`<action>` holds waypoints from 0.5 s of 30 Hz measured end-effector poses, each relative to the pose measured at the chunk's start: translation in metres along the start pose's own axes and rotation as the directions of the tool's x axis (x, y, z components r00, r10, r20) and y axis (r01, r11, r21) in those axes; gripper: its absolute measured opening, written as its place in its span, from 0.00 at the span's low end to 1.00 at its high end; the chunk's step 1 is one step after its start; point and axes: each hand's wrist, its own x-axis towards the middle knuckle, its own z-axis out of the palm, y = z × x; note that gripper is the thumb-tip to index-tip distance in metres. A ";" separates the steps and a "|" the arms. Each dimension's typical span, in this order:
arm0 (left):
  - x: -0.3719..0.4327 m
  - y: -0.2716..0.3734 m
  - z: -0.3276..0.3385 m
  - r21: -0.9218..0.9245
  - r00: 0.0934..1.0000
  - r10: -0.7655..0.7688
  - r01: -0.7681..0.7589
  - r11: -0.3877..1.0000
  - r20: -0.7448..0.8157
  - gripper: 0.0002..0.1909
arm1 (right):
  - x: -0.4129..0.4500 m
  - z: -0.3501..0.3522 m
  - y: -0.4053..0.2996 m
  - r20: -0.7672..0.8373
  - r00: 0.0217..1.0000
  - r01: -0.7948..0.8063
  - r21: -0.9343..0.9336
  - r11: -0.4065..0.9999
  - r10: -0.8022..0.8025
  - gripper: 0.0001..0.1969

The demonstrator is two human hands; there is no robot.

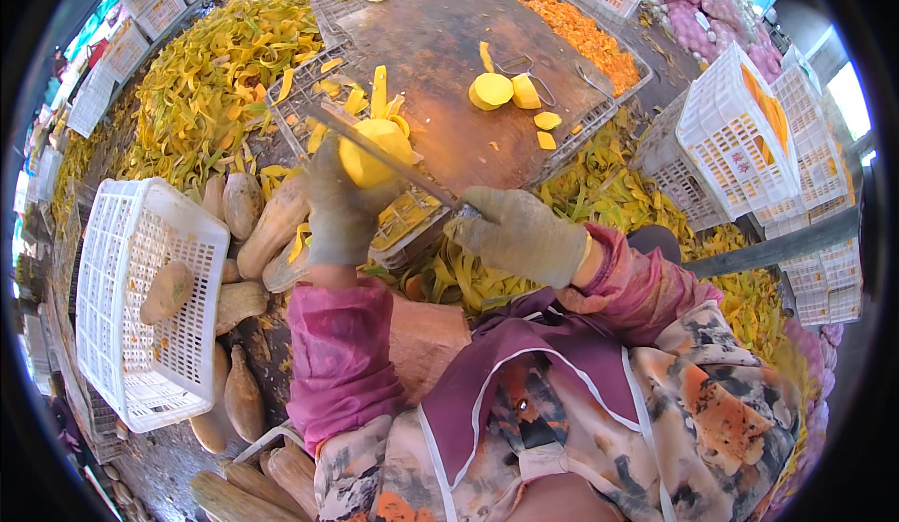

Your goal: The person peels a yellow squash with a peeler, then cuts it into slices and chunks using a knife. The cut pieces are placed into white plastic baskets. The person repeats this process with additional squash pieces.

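Note:
My left hand [348, 202], in a worn work glove, holds a peeled yellow squash piece [376, 153] at the near left edge of a stained board. In my gloved right hand [523, 234] is the handle of a long blade [383, 153], which lies across in front of the squash and is blurred. Strips of peel stand behind the squash. Farther right on the board [435, 51] lie a cut squash piece [491, 91], a second piece [525, 91], small offcuts [547, 121] and a wire-handled tool [537, 76], perhaps a peeler.
A white plastic crate [151, 304] stands at the left, beside whole tan squashes [244, 206]. Heaps of peel [218, 79] surround the board. An orange pulp tray [576, 37] is behind it. Stacked crates [737, 143] stand at the right, and pink net sacks [685, 2] lie behind.

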 end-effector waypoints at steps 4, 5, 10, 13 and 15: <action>-0.002 0.003 -0.003 0.159 0.998 0.051 -0.044 0.986 -0.036 0.35 | 0.011 -0.026 -0.014 0.279 0.894 -0.421 0.250 0.872 0.351 0.15; -0.003 0.003 -0.003 0.187 0.995 0.087 -0.076 0.979 -0.049 0.36 | 0.014 -0.033 -0.017 0.294 0.886 -0.430 0.224 0.875 0.360 0.16; -0.005 0.004 0.001 0.326 0.985 0.122 -0.075 0.942 -0.126 0.35 | 0.044 -0.034 -0.013 0.361 0.852 -0.449 0.128 0.885 0.380 0.22; -0.003 0.006 0.001 0.300 0.994 0.091 -0.067 0.952 -0.065 0.34 | 0.072 -0.011 0.008 0.395 0.831 -0.463 0.103 0.880 0.391 0.24; 0.000 0.010 -0.002 0.234 1.000 0.016 -0.010 0.972 -0.026 0.34 | 0.089 0.004 0.025 0.424 0.810 -0.493 0.119 0.862 0.405 0.25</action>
